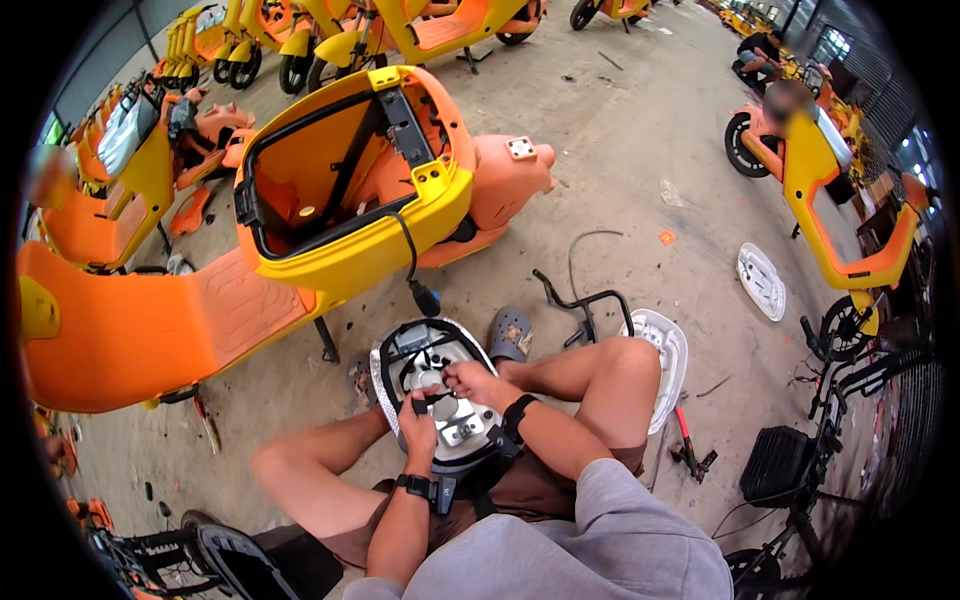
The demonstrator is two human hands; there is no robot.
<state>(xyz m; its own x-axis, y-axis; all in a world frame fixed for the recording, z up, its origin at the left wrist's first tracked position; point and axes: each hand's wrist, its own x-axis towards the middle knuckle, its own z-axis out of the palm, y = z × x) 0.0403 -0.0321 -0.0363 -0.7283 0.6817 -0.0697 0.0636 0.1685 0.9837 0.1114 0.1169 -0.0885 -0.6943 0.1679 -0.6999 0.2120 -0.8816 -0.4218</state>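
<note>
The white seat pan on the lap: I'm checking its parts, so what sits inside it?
Inside the white seat pan: black framing and grey plates. The left hand and right hand cover the middle.

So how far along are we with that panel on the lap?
Done: the scooter ahead is stripped open, its cable hanging loose. In hand: both hands, left and right, work a small black part inside the panel. Left: the second panel lies untouched beside the knee.

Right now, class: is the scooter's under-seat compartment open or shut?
Open. The yellow scooter has no seat over it; its orange compartment interior is exposed.
</note>
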